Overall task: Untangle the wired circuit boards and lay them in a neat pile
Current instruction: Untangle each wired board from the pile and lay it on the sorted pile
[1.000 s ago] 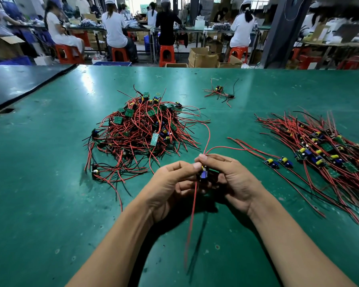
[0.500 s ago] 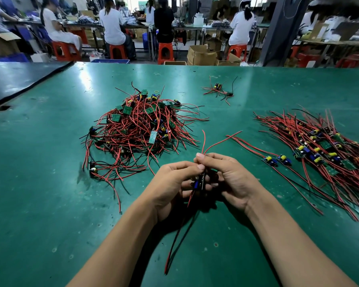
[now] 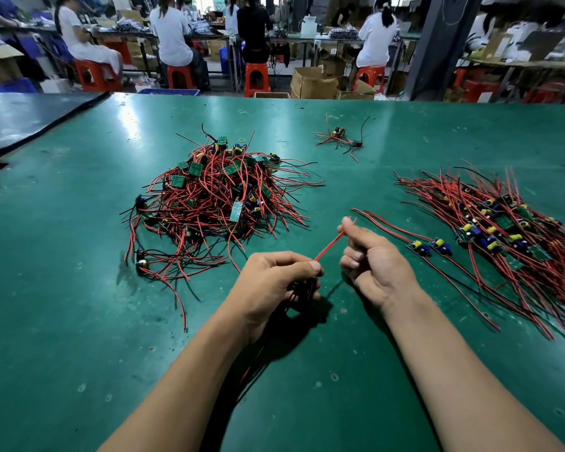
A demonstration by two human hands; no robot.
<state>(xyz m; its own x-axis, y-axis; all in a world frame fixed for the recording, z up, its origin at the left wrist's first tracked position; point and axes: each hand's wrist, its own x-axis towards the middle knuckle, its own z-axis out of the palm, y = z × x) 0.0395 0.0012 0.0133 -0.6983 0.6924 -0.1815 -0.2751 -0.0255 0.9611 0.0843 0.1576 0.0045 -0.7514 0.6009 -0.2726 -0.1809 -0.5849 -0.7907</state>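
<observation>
Red thin wire (image 3: 328,246) runs taut — right hand (image 3: 375,265) fingers pinch one end, left hand (image 3: 268,282) grips the other.

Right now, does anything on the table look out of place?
Yes. A small clump of wired boards lies alone at the far side, apart from both the tangled heap and the neat pile. Nothing looks spilled or broken.
</observation>
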